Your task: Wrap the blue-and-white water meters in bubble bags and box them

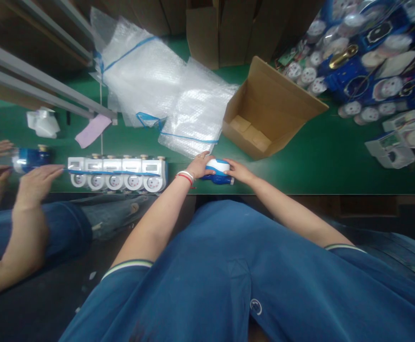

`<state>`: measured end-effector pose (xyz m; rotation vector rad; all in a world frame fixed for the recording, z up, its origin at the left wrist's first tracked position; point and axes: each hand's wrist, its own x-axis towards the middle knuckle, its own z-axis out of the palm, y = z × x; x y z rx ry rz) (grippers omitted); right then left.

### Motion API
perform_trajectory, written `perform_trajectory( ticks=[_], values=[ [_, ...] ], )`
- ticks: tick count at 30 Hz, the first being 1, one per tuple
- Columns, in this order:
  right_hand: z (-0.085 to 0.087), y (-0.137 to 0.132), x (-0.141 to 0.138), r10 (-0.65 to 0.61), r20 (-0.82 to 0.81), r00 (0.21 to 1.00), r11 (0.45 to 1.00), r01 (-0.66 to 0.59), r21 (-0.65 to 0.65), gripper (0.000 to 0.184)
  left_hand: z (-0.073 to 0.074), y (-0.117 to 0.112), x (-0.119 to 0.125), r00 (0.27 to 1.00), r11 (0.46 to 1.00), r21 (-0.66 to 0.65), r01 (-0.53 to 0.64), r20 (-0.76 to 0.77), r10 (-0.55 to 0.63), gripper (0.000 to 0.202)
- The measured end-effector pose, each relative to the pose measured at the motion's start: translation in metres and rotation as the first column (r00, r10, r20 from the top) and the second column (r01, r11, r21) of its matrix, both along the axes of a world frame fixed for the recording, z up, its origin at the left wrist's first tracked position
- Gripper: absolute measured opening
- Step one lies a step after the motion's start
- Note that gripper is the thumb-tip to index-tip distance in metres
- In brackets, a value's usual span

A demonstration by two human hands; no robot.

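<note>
The person is holding a blue-and-white meter (217,171) at the near edge of the green counter (335,161), with both hands closed around it. The left hand (199,166) is clamping the meter's left end, fingers curled over the white top; a red-and-white band is sitting at that wrist. The right hand (239,171) is gripping the right end, next to the metal fitting. The two-sided grip is probably keeping the rounded body from rolling, since the meter is resting on the counter directly in front of the torso.

Just beyond the grip, an open cardboard box (268,114) is lying tilted with its mouth facing the hands, which appears to make it easy to load. To the far left of the grip, sheets of bubble wrap (179,104) are lying spread flat, overlapping each other. Left of the grip, a row of white meters (117,173) is standing side by side along the counter edge. Farther left, another person's hands (33,183) are hovering near a separate blue meter (31,158). Well to the right of the grip, a heap of loose meters (371,61) is covering the far corner.
</note>
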<state>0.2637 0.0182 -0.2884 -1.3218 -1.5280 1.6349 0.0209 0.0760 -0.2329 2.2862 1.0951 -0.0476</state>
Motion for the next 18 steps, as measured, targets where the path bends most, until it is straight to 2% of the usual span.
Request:
perform_trajectory(
  ticks=[5,8,11,13,14,15,16,18],
  values=[
    [0.013,0.005,0.005,0.047,0.037,0.998,0.999,-0.047,-0.010,0.072,0.001,0.004,0.002,1.000,1.000,-0.019,-0.015,-0.003,0.015,0.075],
    [0.026,0.011,0.012,0.093,0.068,0.993,0.996,-0.092,-0.020,0.068,0.006,-0.003,0.004,0.999,0.999,-0.036,-0.035,0.005,0.036,0.075],
    [0.036,0.019,0.009,0.077,0.070,0.995,0.992,-0.069,-0.105,0.046,0.021,-0.030,0.000,0.996,0.996,0.022,-0.083,0.017,0.083,0.074],
    [0.038,0.026,-0.006,0.026,0.086,0.996,0.986,-0.011,-0.169,0.041,0.035,-0.056,-0.007,0.995,0.993,0.068,-0.101,0.006,0.101,0.072],
    [0.039,0.029,-0.015,0.037,0.065,0.997,0.975,-0.022,-0.220,0.041,0.042,-0.068,-0.012,0.996,0.993,0.078,-0.093,-0.007,0.094,0.071],
    [0.038,0.032,-0.026,0.087,0.008,0.996,0.952,-0.081,-0.296,0.042,0.049,-0.080,-0.019,0.997,0.994,0.078,-0.072,-0.020,0.074,0.071],
    [0.037,0.036,-0.037,0.163,-0.090,0.983,0.904,-0.185,-0.385,0.043,0.055,-0.089,-0.026,0.999,0.997,0.071,-0.041,-0.029,0.044,0.071],
    [0.035,0.042,-0.055,0.301,-0.317,0.899,0.731,-0.431,-0.530,0.043,0.066,-0.099,-0.041,0.999,0.998,0.048,0.040,-0.031,-0.039,0.070]
  ],
)
